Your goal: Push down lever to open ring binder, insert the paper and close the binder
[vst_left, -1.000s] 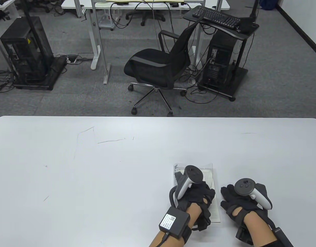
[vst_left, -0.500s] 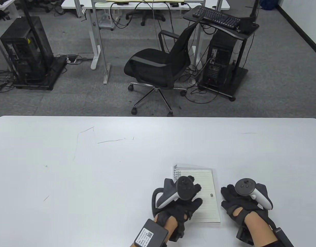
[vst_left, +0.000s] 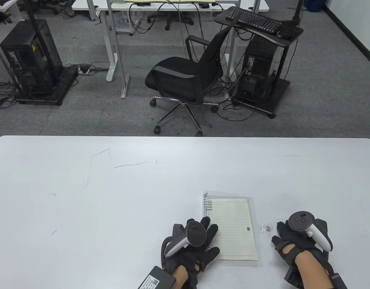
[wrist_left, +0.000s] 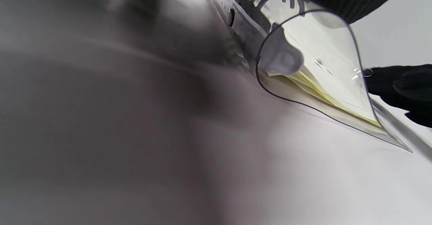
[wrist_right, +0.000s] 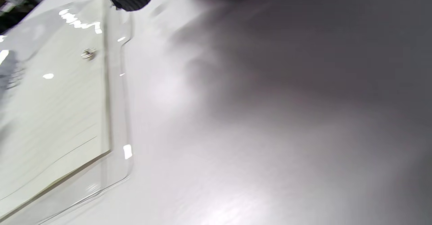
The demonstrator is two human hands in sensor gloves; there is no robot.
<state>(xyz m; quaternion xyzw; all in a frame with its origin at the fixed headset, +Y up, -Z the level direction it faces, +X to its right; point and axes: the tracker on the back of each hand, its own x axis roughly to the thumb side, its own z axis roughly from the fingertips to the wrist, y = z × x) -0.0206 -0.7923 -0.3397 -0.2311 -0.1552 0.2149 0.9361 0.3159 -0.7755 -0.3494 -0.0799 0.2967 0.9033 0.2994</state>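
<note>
The ring binder (vst_left: 233,228) lies flat on the white table (vst_left: 112,195), its clear cover over the lined paper. Its metal rings (vst_left: 208,204) show along the left edge, and a metal snap (vst_left: 247,229) sits near the right edge. My left hand (vst_left: 207,233) lies with straight, spread fingers touching the binder's near-left corner. My right hand (vst_left: 281,233) rests flat on the table to the right of the binder, apart from it. In the left wrist view the clear cover (wrist_left: 320,66) curves over the yellowish sheets. The right wrist view shows the binder (wrist_right: 50,117) from its right edge.
A small clear tab with a metal snap (vst_left: 267,228) lies on the table between the binder and my right hand. Beyond the table's far edge stand an office chair (vst_left: 188,78) and computer towers on the floor.
My left hand has drawn back toward the near left, uncovering the shut binder. My right hand has shifted right and nearer, uncovering the small snap tab on the table.
</note>
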